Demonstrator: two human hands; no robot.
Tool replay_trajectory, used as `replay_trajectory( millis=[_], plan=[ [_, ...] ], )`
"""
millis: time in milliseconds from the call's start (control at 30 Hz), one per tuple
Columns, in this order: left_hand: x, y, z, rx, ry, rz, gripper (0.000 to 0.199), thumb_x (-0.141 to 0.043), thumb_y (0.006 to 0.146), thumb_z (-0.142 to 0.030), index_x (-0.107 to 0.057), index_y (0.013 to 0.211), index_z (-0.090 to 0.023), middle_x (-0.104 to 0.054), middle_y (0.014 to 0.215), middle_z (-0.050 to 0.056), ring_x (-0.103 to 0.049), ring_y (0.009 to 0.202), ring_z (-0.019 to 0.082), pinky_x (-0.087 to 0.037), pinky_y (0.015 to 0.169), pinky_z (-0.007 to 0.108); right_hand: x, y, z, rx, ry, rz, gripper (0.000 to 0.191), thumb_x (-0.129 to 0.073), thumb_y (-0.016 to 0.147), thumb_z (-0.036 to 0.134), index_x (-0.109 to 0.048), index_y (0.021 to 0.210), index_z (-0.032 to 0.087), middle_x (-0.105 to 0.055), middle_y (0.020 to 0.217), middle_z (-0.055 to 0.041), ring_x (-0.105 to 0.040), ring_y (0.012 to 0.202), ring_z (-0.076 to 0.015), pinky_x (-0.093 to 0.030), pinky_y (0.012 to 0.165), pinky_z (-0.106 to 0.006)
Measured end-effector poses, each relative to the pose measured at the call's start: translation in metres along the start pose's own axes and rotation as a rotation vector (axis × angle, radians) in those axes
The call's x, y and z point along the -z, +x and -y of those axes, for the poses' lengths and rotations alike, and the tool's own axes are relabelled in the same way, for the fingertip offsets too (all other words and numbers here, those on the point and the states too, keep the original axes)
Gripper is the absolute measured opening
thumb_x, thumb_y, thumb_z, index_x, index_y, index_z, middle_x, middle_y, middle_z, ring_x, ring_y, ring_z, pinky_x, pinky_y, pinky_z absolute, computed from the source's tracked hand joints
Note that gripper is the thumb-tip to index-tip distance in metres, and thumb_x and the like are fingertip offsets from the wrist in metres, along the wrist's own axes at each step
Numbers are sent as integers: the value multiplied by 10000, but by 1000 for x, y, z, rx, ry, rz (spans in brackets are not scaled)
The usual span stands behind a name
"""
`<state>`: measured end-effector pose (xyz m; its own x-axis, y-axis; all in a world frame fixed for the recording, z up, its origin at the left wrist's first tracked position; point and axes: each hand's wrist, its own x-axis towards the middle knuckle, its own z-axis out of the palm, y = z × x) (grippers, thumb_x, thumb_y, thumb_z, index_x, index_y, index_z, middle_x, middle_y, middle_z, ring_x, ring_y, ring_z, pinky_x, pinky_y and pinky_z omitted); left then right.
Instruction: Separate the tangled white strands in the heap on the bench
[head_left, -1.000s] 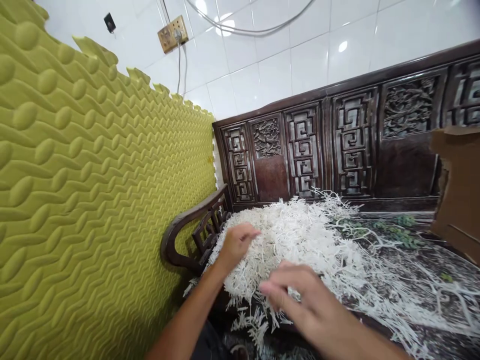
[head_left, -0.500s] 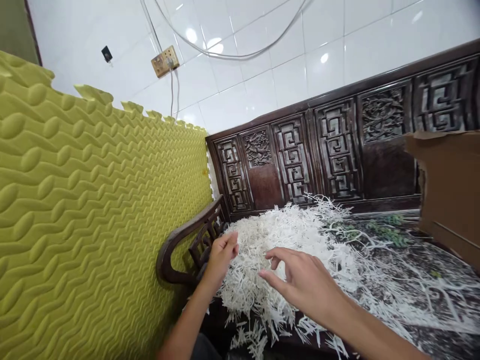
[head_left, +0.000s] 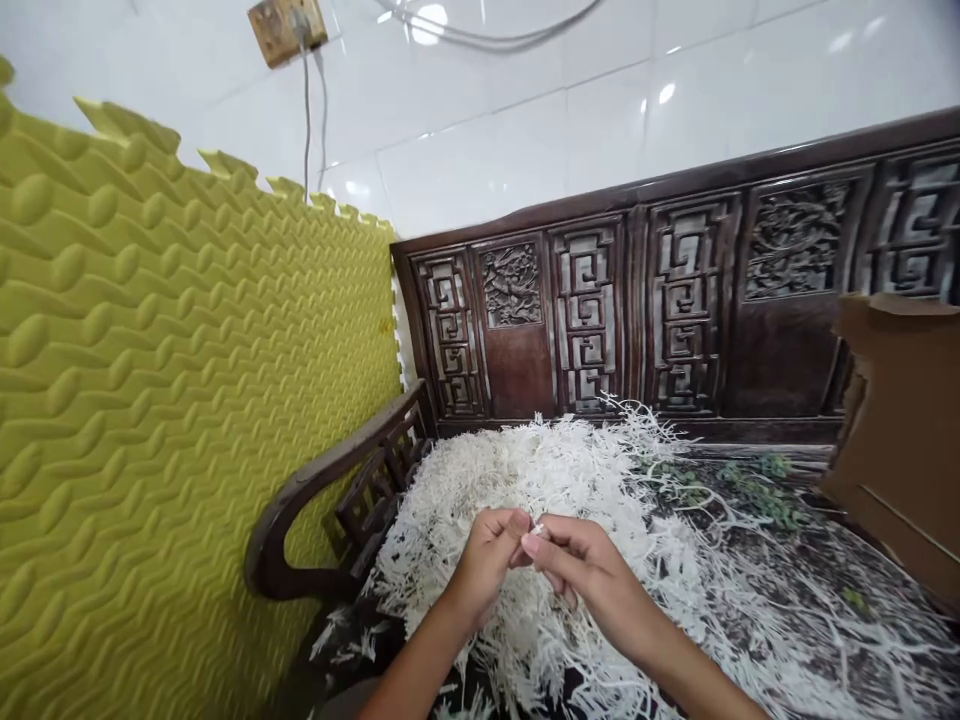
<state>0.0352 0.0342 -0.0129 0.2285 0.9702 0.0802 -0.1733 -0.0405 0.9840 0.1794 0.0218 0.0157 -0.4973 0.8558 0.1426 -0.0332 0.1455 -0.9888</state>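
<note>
My left hand (head_left: 489, 562) and my right hand (head_left: 589, 565) meet at the fingertips above a heap of white branching sprigs (head_left: 465, 480). A small white piece (head_left: 538, 530) shows between the two thumbs and forefingers, both hands closed in a pinch around it. Most of that piece is hidden by the fingers. The heap lies on the seat of a dark carved wooden bench, just below and beyond my hands, and spreads loosely to the right.
The bench has a carved backrest (head_left: 517, 370) and a curved armrest (head_left: 300, 490) at left. Yellow foam matting (head_left: 187, 400) stands beside it. Torn brown cardboard (head_left: 900, 430) sits at right. A socket block (head_left: 285, 30) with a cord hangs on the white tiled wall (head_left: 465, 170).
My hands were apart, the right with its fingers spread. They have come together and now pinch a small white piece. The view has tilted down and shifted slightly.
</note>
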Motion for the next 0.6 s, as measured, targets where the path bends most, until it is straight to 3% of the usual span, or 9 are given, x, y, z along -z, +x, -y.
replay_trajectory(
  millis=[67, 133, 233, 300, 367, 433, 500, 600],
  plan=[
    [-4, 4, 5, 59, -142, 44, 634, -564, 752, -687, -316, 512, -155, -320, 501, -33, -335, 503, 74, -286, 535, 223, 5, 5, -6, -57, 91, 16, 375, -518, 887, 467, -495, 662, 168, -379, 528, 47, -324, 489, -93, -238, 452, -221],
    [-1, 9, 8, 120, -230, 9, 634, -529, 774, -692, -309, 512, -158, -312, 487, -41, -316, 476, 69, -302, 538, 227, 10, 9, -11, -76, 160, -17, 377, -535, 872, 450, -485, 623, 171, -380, 502, 50, -320, 462, -89, -255, 456, -224],
    [22, 16, 9, 207, -201, -249, 605, -481, 813, -677, -344, 532, -160, -311, 487, -47, -299, 454, 69, -314, 537, 224, 18, 14, -17, -62, 128, -141, 463, -527, 875, 479, -406, 539, 185, -359, 457, 58, -314, 427, -81, -318, 506, -244],
    [43, 20, 9, 213, -155, -442, 563, -541, 808, -629, -371, 549, -159, -311, 487, -53, -284, 449, 64, -294, 522, 212, 25, 15, -20, -49, -61, -227, 516, -515, 882, 501, -354, 503, 190, -334, 440, 55, -317, 435, -85, -326, 527, -253],
    [61, 21, 8, 178, -178, -541, 524, -618, 782, -566, -375, 558, -160, -297, 483, -60, -275, 451, 62, -272, 506, 205, 33, 16, -24, -79, -320, -264, 439, -533, 870, 490, -449, 566, 185, -423, 491, 40, -372, 463, -100, -324, 526, -255],
    [72, 20, 6, 152, -233, -556, 504, -656, 761, -517, -364, 555, -162, -283, 477, -63, -277, 453, 63, -264, 496, 203, 42, 16, -31, -168, -589, -256, 245, -569, 841, 441, -595, 881, 200, -585, 659, 23, -470, 507, -123, -330, 519, -258],
    [75, 19, 5, 152, -265, -534, 491, -666, 755, -483, -354, 551, -164, -274, 471, -64, -282, 452, 63, -265, 491, 202, 45, 16, -36, -268, -837, -222, 379, -567, 828, 380, -533, 1180, 243, -672, 830, 8, -556, 570, -154, -345, 526, -269],
    [74, 17, 4, 156, -263, -517, 462, -657, 771, -442, -360, 555, -161, -275, 472, -63, -291, 451, 63, -268, 487, 202, 28, 17, -26, -314, -1054, -144, 292, -491, 867, 335, -592, 1121, 234, -696, 868, -15, -602, 618, -170, -375, 549, -287]
  ],
)
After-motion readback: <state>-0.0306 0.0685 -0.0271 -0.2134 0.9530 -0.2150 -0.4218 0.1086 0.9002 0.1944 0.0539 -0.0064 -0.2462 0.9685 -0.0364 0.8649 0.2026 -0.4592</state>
